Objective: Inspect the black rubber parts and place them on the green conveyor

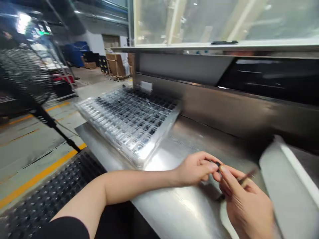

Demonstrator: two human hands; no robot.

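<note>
A small black part (218,164) is pinched between my two hands above the metal bench. My left hand (198,168) is closed, its thumb and forefinger on one side of the part. My right hand (245,196) also grips the part with thumb and forefinger. Within that same hand lies a thin, brownish, pointed tool (246,177); its kind is unclear, since the fingers hide most of it. On the bench to the left, a clear plastic tray (147,156) has rows of pockets, many with small dark parts in them.
The steel bench (179,209) runs beneath my hands to a raised metal back wall (206,99). A white bin-like panel (289,186) stands at the right. A black fan (27,76) is on the left, beside a black studded mat (50,202). Cardboard boxes (116,64) stand farther back.
</note>
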